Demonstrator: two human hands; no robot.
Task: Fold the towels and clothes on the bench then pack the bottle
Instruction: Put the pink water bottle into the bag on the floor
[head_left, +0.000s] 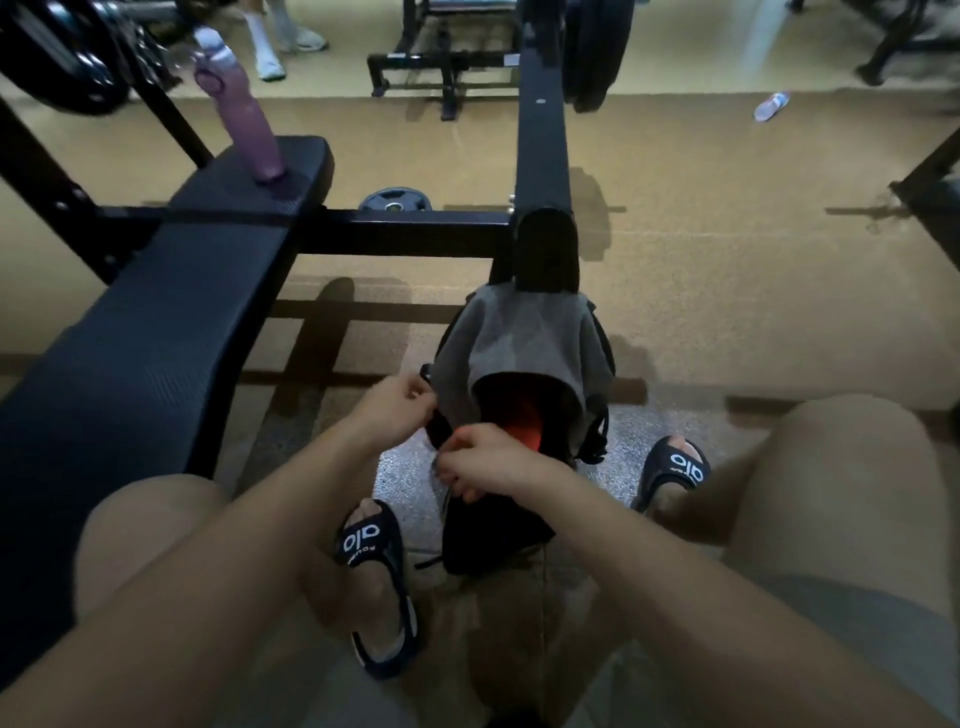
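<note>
A black backpack (498, 535) stands on the floor between my feet, its top open. Its grey flap (519, 338) hangs back against a black post. Something orange-red (522, 428) shows inside the opening. My left hand (395, 410) grips the bag's left rim with curled fingers. My right hand (488, 462) pinches the near edge of the opening, just in front of the orange thing. A purple bottle (244, 114) with a pale lid stands upright at the far end of the black bench (156, 322) on my left.
A black steel frame (415, 231) crosses behind the bag and joins a long black beam (543, 145). A weight plate (397, 200) lies on the floor beyond it. A clear plastic bottle (772, 105) lies at the far right. Another person's feet (270, 57) stand at the back.
</note>
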